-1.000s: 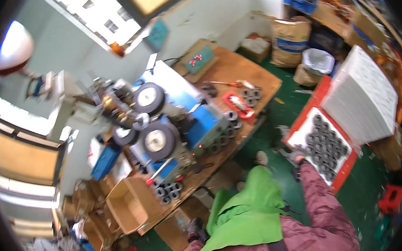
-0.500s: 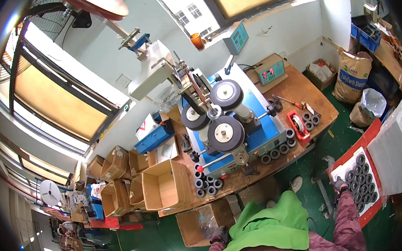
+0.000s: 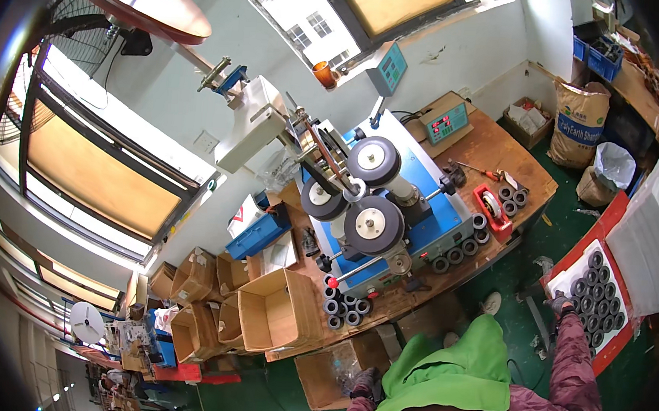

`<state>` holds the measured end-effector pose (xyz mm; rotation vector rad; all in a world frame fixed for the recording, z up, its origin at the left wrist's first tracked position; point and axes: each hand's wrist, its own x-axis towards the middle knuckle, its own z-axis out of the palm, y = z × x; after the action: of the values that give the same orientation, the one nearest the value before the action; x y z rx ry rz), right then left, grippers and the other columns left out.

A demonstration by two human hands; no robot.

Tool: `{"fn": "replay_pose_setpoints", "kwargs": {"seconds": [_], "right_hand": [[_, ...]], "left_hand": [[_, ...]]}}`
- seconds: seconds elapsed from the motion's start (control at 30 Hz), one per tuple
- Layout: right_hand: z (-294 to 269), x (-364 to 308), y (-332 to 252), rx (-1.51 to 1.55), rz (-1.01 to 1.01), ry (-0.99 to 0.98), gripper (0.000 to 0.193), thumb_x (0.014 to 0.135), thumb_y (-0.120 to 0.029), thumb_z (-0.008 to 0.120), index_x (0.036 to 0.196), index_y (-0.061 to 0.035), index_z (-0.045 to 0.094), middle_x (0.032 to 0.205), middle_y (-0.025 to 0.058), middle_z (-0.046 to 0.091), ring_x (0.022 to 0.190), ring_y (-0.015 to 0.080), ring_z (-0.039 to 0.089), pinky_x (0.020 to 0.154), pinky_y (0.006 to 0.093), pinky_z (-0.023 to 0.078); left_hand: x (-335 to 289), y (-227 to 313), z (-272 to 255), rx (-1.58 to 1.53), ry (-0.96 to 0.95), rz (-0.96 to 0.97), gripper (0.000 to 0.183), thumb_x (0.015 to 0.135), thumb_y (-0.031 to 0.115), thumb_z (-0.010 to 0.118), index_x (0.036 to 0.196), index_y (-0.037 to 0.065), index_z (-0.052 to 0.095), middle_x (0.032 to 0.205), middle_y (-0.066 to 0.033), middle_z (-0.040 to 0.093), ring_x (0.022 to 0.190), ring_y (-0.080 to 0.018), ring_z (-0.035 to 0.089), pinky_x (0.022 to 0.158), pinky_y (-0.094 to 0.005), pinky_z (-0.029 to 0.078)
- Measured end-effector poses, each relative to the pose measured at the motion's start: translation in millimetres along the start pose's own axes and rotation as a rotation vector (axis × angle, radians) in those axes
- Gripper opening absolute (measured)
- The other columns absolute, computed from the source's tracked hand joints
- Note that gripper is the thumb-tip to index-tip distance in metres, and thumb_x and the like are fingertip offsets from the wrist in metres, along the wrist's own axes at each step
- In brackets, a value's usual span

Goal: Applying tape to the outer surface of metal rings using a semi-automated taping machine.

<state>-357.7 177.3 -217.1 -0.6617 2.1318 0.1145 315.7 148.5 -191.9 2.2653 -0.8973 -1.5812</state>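
Note:
My right hand [image 3: 560,302], in a dark glove, is at the left edge of a white sheet [image 3: 561,281] on a red board. Its fingers look curled beside a group of dark rings [image 3: 598,302]; whatever they may hold is hidden. Down by the open cardboard box [image 3: 317,380] below the bench is my left hand [image 3: 367,382], also gloved, its fingers too unclear to read. Ahead stands a blue and white winding machine [image 3: 427,231] with black rollers [image 3: 375,225] and a pale ring-shaped part [image 3: 356,190] between them.
More dark rings [image 3: 346,311] sit along the front of the wooden bench [image 3: 512,161], near a red tape dispenser [image 3: 491,208]. Open cardboard boxes [image 3: 280,309] stand at left. A paper sack [image 3: 578,124] and a stack of white sheets [image 3: 648,235] are at right.
The whole view has shifted slightly, with the scene moving a little to the right. Both hands stay at nearly the same places by the board and the box.

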Motion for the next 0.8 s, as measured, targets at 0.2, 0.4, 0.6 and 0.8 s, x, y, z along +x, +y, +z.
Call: {"fn": "replay_pose_setpoints", "kwargs": {"seconds": [0.2, 0.4, 0.6, 0.8], "right_hand": [[-13.9, -18.7, -10.5, -0.007, 0.027, -0.072, 0.084, 0.069, -0.045, 0.064, 0.13, -0.0009, 0.027, 0.128, 0.0201, 0.038, 0.117, 0.0333, 0.04, 0.092, 0.0389, 0.036], [-14.7, -14.0, -5.1, -0.034, 0.008, -0.047, 0.08, 0.07, -0.043, 0.062, 0.128, 0.0016, 0.031, 0.129, 0.0199, 0.038, 0.115, 0.033, 0.042, 0.091, 0.0385, 0.037], [-17.2, 4.2, 3.6, -0.031, -0.037, -0.095, 0.076, 0.071, -0.041, 0.062, 0.128, -0.0011, 0.033, 0.129, 0.0163, 0.039, 0.11, 0.0324, 0.046, 0.081, 0.0406, 0.045], [-31.5, -11.9, -17.9, 0.03, -0.036, -0.198, 0.069, 0.074, -0.037, 0.06, 0.128, -0.0036, 0.033, 0.133, 0.0152, 0.034, 0.114, 0.0315, 0.043, 0.087, 0.0395, 0.042]], "left_hand": [[7.3, -14.1, -0.3, 0.23, 0.02, 0.16, 0.035, 0.078, 0.035, 0.053, 0.097, 0.007, 0.062, 0.096, -0.0085, 0.062, 0.084, -0.0189, 0.057, 0.077, -0.0319, 0.044], [29.6, -27.6, 3.7, 0.102, 0.099, -0.123, 0.028, 0.071, 0.027, 0.06, 0.083, 0.002, 0.065, 0.08, -0.0062, 0.063, 0.07, -0.0172, 0.057, 0.066, -0.0298, 0.046], [42.8, -42.2, -5.7, 0.253, -0.045, -0.018, 0.037, 0.077, 0.038, 0.05, 0.087, 0.005, 0.063, 0.077, -0.0079, 0.062, 0.069, -0.018, 0.055, 0.067, -0.0312, 0.043], [20.7, -44.4, 10.3, 0.082, 0.122, 0.034, 0.029, 0.071, 0.032, 0.058, 0.08, 0.005, 0.065, 0.073, -0.006, 0.062, 0.063, -0.0162, 0.056, 0.061, -0.0311, 0.045]]}}
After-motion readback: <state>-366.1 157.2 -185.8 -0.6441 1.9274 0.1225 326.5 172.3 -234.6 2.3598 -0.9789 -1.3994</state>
